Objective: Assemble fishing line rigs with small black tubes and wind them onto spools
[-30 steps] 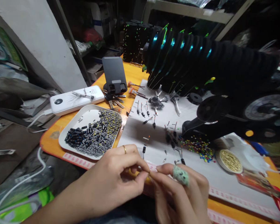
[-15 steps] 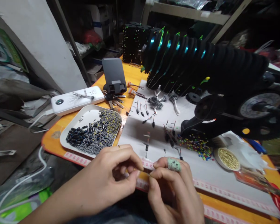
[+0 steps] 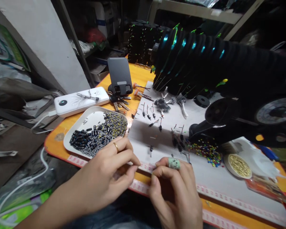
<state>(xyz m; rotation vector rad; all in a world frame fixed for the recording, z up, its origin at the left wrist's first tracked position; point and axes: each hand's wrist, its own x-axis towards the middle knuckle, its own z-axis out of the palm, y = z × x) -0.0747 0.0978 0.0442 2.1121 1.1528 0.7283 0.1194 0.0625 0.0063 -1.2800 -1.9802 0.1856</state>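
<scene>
Your left hand [image 3: 113, 171] and right hand [image 3: 177, 184] narrow at the fingertips, any grip impossible to tell; beyond, a small black cylindrical component [image 3: 151, 149] lies on white paper [image 3: 138, 140], long axis toward you

The fingertips, together a second ago, have parted: the left hand [image 3: 109, 176] has drawn toward ten o'clock, covering more of the tray [image 3: 91, 115] between four and five o'clock; the right hand [image 3: 177, 190] has shifted toward nine.

Shadow crosses the paper [image 3: 139, 132]; dim shelving [image 3: 195, 12] seems blurred.
</scene>
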